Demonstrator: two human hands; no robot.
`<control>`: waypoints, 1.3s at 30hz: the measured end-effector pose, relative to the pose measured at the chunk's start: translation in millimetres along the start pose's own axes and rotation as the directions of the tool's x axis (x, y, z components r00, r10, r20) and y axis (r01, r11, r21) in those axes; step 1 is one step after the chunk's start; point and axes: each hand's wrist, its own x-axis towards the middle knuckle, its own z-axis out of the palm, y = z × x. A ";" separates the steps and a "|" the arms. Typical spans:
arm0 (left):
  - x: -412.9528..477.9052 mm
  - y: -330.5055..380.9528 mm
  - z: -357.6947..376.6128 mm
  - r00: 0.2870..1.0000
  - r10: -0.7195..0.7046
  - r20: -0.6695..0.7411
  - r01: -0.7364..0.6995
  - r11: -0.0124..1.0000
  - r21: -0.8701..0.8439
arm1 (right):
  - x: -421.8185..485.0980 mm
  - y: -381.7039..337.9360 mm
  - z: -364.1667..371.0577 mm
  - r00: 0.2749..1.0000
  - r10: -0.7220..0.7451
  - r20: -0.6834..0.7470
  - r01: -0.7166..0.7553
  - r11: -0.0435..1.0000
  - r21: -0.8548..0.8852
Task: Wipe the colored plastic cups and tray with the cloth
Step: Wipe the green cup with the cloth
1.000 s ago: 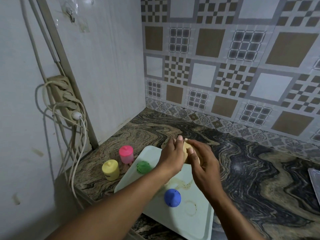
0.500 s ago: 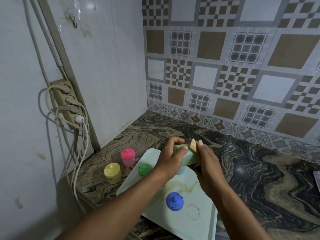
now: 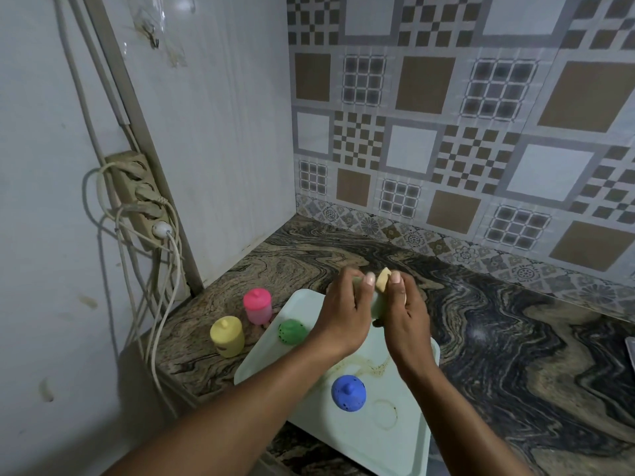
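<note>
Yellow cup (image 3: 226, 336) and pink cup (image 3: 257, 305) stand upright on the marbled counter (image 3: 515, 355), just beside the left edge of the tray (image 3: 395, 441) and off it; they are probably done or waiting, though nothing shows which; green cup (image 3: 292, 331) sits on the tray's far left corner, with the blue cup (image 3: 348, 393) nearer, also on the tray, close to a brownish smear and a faint ring mark on its bare floor; the step in hand looks like wiping one cup, held up above the tray; left hand (image 3: 343, 314) comes in from the lower left with the forearm raised, its fingers curled round a pale green cup (image 3: 378, 304), the thumb lying over the top; most of that piece is hidden, so I take it for a cup by its shape alone; a tuft of cream cloth (image 3: 383, 280) pokes up between the two thumbs; right hand (image 3: 405, 314) faces the left one with its back to the camera, thumb and fingers pinching the cloth against the cup's side; the next move, I judge, calls for turning the cup in the left grip while the cloth rubs round it, then setting it down and taking up the green or blue one; the stained tray looks unwiped
</note>
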 end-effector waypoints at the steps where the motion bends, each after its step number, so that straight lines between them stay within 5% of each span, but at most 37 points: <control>1: -0.2 -6.1 0.1 0.996 0.090 0.024 -0.090 0.996 0.009 | 2.3 -0.6 -1.6 0.999 0.033 0.015 -0.033 0.999 0.001; 4: -0.8 -11.6 -1.5 0.996 0.043 0.076 -0.037 0.996 -0.079 | 6.3 -0.1 -4.0 0.999 0.051 0.014 -0.051 0.999 0.015; 8: 4.0 7.6 2.5 0.927 -0.367 0.082 0.368 0.930 0.000 | 0.4 2.3 1.9 0.999 -0.017 -0.048 0.016 1.000 -0.025; 9: 4.4 8.1 3.9 0.950 -0.311 0.026 0.307 0.947 0.100 | -1.1 3.4 3.3 0.998 -0.015 -0.054 0.013 0.999 -0.036; 11: -1.0 4.5 2.1 0.997 0.045 -0.059 -0.034 0.983 0.181 | -1.2 4.0 3.9 0.998 0.019 -0.064 -0.020 1.000 -0.023; 14: -4.5 -14.7 -3.0 0.939 0.334 0.087 -0.344 0.924 0.165 | 2.5 4.3 2.4 0.991 0.132 -0.023 -0.131 0.991 0.036; 16: -4.3 -24.8 -3.7 0.949 0.287 0.130 -0.301 0.948 0.105 | 2.9 4.1 1.0 0.986 0.168 0.008 -0.168 0.981 0.092; 21: -0.1 -8.2 -0.6 0.982 -0.168 0.082 0.167 0.986 0.015 | -2.0 8.0 0.3 0.995 0.085 -0.051 -0.080 0.993 0.085; 24: 0.1 -10.1 -2.2 0.995 0.091 0.050 -0.094 0.992 0.081 | 1.7 4.3 -0.7 0.991 0.126 -0.031 -0.122 0.987 0.107; 26: -0.8 -17.0 -8.3 0.966 0.224 0.126 -0.236 0.967 0.091 | 9.3 -2.6 -5.7 0.942 0.327 0.077 -0.336 0.918 0.208; 29: 0.9 -28.2 -13.6 0.977 0.186 0.101 -0.189 0.982 0.020 | 14.9 -5.5 -15.1 0.819 0.542 0.187 -0.573 0.762 0.301; 31: 4.8 -32.1 -17.1 0.997 0.025 0.070 -0.018 0.995 -0.103 | 14.8 4.2 -17.6 0.885 0.465 0.012 -0.450 0.852 0.268; 33: 9.8 -35.3 -23.3 0.986 -0.105 0.126 0.126 0.976 -0.176 | 10.1 12.6 -20.4 0.980 0.126 -0.152 -0.118 0.991 0.061; 36: 12.0 -31.8 -29.7 0.959 -0.086 0.269 0.150 0.962 -0.229 | 4.4 14.6 -21.5 0.928 -0.355 0.115 0.373 0.890 -0.264; 39: 13.7 -29.4 -33.1 0.942 -0.022 0.335 0.077 0.985 -0.152 | 4.9 13.4 -18.4 0.925 -0.264 0.273 0.326 0.922 -0.211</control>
